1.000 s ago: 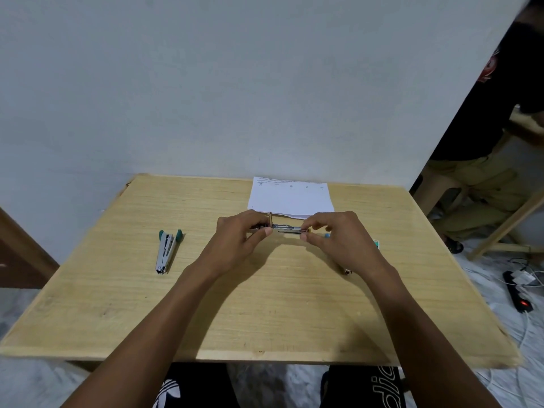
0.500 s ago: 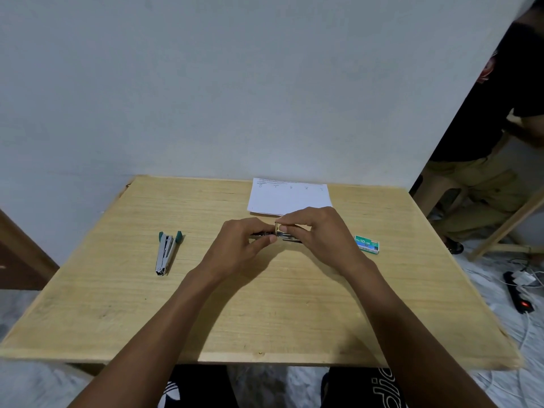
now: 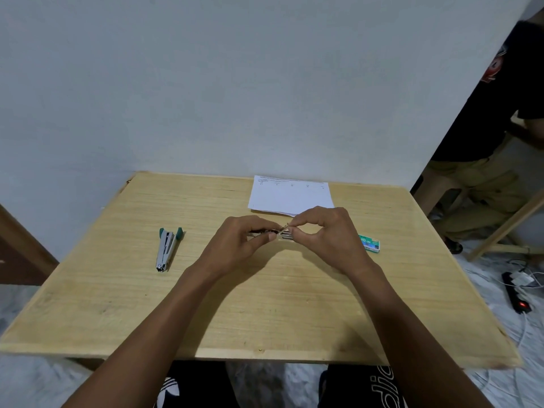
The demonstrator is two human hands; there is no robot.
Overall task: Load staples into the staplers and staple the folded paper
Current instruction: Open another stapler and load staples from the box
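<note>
Both hands meet over the middle of the wooden table [image 3: 265, 313]. My left hand [image 3: 241, 242] grips a small metal stapler [image 3: 284, 235], most of it hidden under the fingers. My right hand [image 3: 326, 234] pinches the stapler's right end between thumb and fingertips. A second stapler [image 3: 166, 249], silver with green ends, lies on the table to the left, apart from both hands. The folded white paper [image 3: 290, 195] lies just behind the hands, by the wall. A green staple box [image 3: 369, 243] sits to the right of my right hand.
A grey wall rises directly behind the table. A person sits on a stool [image 3: 482, 178] at the right, past the table's corner. A power strip [image 3: 516, 293] and cables lie on the floor at the right.
My right hand has slid left along the stapler toward my left hand, uncovering the green staple box. My left hand has kept its hold.
</note>
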